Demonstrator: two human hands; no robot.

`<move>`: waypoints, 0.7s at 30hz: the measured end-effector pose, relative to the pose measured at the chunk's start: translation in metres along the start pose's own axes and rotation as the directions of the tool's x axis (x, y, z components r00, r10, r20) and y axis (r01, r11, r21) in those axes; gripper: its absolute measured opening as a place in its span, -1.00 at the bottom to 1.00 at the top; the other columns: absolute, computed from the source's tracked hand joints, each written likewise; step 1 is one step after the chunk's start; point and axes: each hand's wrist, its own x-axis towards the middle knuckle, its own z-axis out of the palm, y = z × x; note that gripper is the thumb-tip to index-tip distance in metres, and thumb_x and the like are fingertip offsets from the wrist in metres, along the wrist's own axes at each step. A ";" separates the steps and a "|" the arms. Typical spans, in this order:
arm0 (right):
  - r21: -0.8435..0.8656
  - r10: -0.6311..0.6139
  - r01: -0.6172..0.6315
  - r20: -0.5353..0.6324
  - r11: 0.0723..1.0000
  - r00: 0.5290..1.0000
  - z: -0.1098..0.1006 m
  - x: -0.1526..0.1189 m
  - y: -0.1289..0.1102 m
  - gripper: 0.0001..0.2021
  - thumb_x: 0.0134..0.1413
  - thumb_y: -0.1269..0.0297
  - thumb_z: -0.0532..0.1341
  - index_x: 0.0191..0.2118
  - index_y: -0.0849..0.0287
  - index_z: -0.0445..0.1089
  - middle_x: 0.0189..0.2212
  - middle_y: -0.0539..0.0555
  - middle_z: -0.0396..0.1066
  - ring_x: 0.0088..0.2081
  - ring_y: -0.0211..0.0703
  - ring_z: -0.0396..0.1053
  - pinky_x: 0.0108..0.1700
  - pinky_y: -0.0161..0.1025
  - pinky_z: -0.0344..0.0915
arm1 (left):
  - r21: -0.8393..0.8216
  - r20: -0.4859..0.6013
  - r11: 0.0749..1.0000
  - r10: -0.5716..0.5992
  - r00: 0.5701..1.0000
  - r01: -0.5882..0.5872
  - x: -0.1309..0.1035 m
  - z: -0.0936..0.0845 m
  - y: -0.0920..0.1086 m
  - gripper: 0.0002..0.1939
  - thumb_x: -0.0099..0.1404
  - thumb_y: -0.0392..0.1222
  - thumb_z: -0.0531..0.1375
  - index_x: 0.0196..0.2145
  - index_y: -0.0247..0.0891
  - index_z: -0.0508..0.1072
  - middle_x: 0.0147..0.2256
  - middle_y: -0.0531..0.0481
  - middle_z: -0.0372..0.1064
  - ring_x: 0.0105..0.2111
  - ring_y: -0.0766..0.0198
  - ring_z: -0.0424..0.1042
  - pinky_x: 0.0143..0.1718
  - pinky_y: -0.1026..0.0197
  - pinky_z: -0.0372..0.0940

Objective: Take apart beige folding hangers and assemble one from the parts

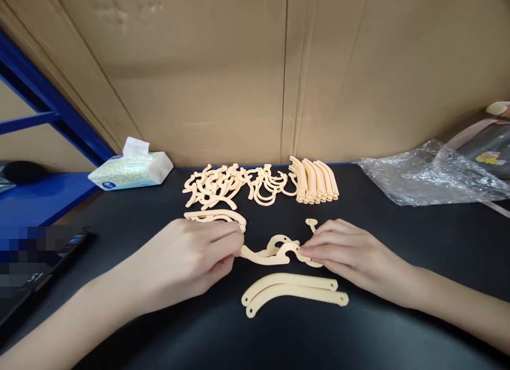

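Cream curved pieces (265, 258) lie between my two hands at the middle of the black table. My left hand (195, 261) pinches the left end of one piece, its fingertips pressed together. At the right end of these pieces, my right hand (350, 253) has its fingers closed on a curved piece. A small piece with a rounded end (311, 222) shows just behind my right fingers. Two long bent arms (295, 290) lie side by side in front of my hands. Behind my left hand rests a folded set of pieces (215, 216), partly hidden by it.
Loose curved pieces (215, 185) are heaped at the back, beside a neat stack of bent arms (314, 181). A tissue pack (131, 169) stands back left, clear plastic wrap (422, 173) lies back right, and a dark phone (43, 269) is at the left edge.
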 end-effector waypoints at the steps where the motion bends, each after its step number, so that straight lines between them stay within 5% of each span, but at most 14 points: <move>1: -0.014 -0.009 0.009 0.016 1.000 1.000 0.000 0.001 -0.001 -0.72 0.24 0.40 0.03 0.00 0.10 0.35 -0.15 0.05 0.44 -0.13 -0.24 0.31 -0.11 -0.24 0.26 | 0.014 0.032 1.000 0.020 0.999 -0.020 0.001 -0.001 0.000 -0.82 0.28 -0.34 -0.01 -0.41 -0.21 0.35 -0.38 0.05 0.36 -0.45 0.37 0.33 -0.44 0.33 0.21; 11: -0.156 0.019 0.006 0.155 0.988 0.988 0.001 0.001 -0.006 -0.65 0.26 0.30 0.00 0.14 0.11 0.21 0.03 0.10 0.29 -0.01 -0.18 0.23 0.10 -0.09 0.14 | -0.009 0.142 0.997 0.080 0.987 -0.079 0.006 0.006 0.011 -0.86 0.32 -0.22 0.03 -0.39 -0.24 0.31 -0.42 0.03 0.27 -0.42 0.30 0.25 -0.46 0.25 0.09; 15: -0.149 0.037 -0.016 0.142 0.989 0.989 0.002 0.001 -0.005 -0.67 0.26 0.39 -0.03 0.08 0.08 0.25 -0.13 0.09 0.33 -0.11 -0.18 0.23 -0.08 -0.18 0.22 | 0.014 0.188 0.997 0.073 0.979 -0.078 0.004 0.010 0.010 -0.86 0.35 -0.18 0.03 -0.24 -0.23 0.35 -0.35 0.04 0.31 -0.39 0.30 0.30 -0.46 0.26 0.09; 21: -0.112 0.104 -0.095 0.083 0.989 0.991 -0.001 0.003 -0.002 -0.72 0.19 0.47 -0.02 -0.06 0.13 0.33 -0.29 0.07 0.33 -0.22 -0.17 0.24 -0.16 -0.17 0.19 | 0.006 0.212 0.998 0.053 0.976 -0.056 0.003 0.014 0.007 -0.84 0.36 -0.20 0.00 -0.29 -0.22 0.37 -0.37 0.06 0.30 -0.39 0.32 0.30 -0.44 0.27 0.11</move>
